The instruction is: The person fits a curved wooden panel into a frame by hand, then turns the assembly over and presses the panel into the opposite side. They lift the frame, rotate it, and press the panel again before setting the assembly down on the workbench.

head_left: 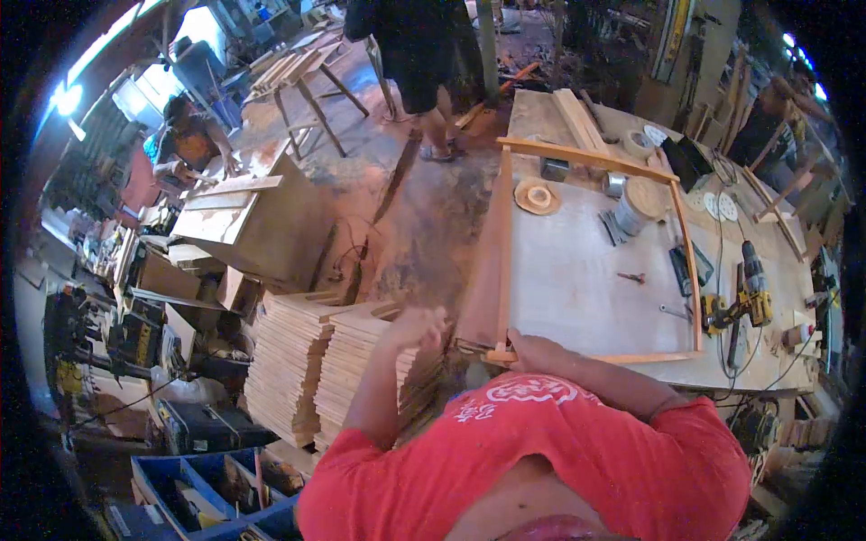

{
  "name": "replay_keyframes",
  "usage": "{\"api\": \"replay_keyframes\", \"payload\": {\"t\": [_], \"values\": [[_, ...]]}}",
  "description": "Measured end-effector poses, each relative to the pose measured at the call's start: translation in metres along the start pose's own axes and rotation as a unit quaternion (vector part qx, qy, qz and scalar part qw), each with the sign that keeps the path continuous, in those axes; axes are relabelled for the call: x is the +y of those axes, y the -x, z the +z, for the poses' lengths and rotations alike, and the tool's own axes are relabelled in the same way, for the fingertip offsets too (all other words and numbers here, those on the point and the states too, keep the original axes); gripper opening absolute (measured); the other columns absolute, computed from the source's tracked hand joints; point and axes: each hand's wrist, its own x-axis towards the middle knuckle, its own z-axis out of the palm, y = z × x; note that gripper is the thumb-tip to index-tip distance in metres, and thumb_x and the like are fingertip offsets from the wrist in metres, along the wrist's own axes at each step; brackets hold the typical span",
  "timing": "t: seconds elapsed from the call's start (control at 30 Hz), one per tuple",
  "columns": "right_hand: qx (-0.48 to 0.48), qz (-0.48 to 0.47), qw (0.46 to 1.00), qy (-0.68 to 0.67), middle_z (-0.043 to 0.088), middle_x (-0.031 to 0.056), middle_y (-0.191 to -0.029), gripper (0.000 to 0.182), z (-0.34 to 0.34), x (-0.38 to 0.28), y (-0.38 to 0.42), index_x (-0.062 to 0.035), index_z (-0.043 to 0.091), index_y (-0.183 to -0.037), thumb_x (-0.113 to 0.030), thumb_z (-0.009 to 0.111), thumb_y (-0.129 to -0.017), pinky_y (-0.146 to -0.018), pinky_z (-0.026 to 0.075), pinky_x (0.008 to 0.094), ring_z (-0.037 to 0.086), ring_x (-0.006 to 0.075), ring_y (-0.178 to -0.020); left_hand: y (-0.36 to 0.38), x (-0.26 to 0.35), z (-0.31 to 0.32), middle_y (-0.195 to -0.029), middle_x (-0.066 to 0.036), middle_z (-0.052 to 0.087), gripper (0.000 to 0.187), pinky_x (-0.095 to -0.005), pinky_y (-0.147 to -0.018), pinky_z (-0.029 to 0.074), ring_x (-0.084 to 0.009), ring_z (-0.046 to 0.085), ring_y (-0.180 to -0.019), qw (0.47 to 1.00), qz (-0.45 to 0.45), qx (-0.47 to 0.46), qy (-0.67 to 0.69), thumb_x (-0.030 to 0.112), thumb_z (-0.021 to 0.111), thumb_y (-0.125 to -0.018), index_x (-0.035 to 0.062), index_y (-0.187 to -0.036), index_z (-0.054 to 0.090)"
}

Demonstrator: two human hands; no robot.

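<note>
A thin rectangular wooden frame (505, 261) lies on the workbench in front of me, its near corner by my body. At that corner, my right hand (528, 350) is closed on the wood, with part of its fingers hidden. My left hand (420, 330) is raised left of the frame, above stacks of cut wooden pieces (347, 361), fingers loosely bent and apart, with nothing visible in it. Inside the frame's outline are a round container (642, 200), a wooden disc (538, 196) and a small dark reddish tool (631, 278).
A yellow-black cordless drill (754, 284) and cables lie on the right of the workbench (577, 307). A blue divided crate (194, 491) is at lower left. One person (189, 135) works at a box-shaped table (244, 225); another person (419, 63) stands ahead.
</note>
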Motion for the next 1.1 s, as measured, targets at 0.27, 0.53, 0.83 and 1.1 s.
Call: {"api": "replay_keyframes", "payload": {"t": [0.27, 0.53, 0.83, 1.1], "values": [[0.002, 0.038, 0.999, -0.019, 0.062, 0.0248, -0.093, 0.048, 0.008, 0.0, -0.003, -0.0032, 0.039, -0.112, -0.032, 0.062, -0.082, -0.074, 0.048, 0.0485, 0.061, 0.0411, -0.088, -0.186, 0.149, -0.044, -0.103, -0.015, 0.062, 0.047, -0.033, -0.084, 0.044, -0.0205, 0.057, -0.097, 0.915, 0.273, 0.283, -0.085, 0.037, 0.061, -0.084, -0.0051, -0.105, 0.058], [-0.083, 0.119, 0.989, -0.004, 0.056, 0.0234, -0.116, 0.055, -0.004, -0.026, 0.001, -0.003, 0.042, -0.118, -0.046, 0.017, -0.094, -0.096, 0.038, 0.0466, 0.051, 0.0402, -0.111, -0.404, 0.175, -0.037, -0.121, -0.02, 0.056, 0.069, -0.0357, -0.096, 0.041, -0.0288, 0.052, -0.114, 0.956, 0.147, 0.253, -0.003, 0.047, 0.065, -0.078, -0.0025, -0.124, 0.049], [-0.031, 0.068, 0.997, 0.004, 0.063, 0.0238, -0.096, 0.041, -0.016, -0.04, 0.014, -0.0037, 0.04, -0.113, -0.038, 0.043, -0.091, -0.079, 0.047, 0.0494, 0.062, 0.0426, -0.089, -0.321, 0.238, -0.042, -0.108, -0.015, 0.061, 0.046, -0.036, -0.082, 0.046, -0.0232, 0.058, -0.097, 0.943, 0.227, 0.239, 0.054, 0.029, 0.061, -0.076, 0.0, -0.111, 0.055], [-0.025, 0.079, 0.996, 0.034, 0.065, 0.0209, -0.09, 0.043, -0.012, -0.042, -0.009, -0.0059, 0.038, -0.113, -0.041, 0.046, -0.09, -0.074, 0.049, 0.0491, 0.064, 0.039, -0.085, -0.292, 0.292, -0.112, -0.077, -0.007, 0.067, 0.034, -0.03, -0.064, 0.049, -0.0142, 0.06, -0.068, 0.863, 0.416, 0.284, -0.042, 0.033, 0.054, -0.089, 0.002, -0.084, 0.068]]}}
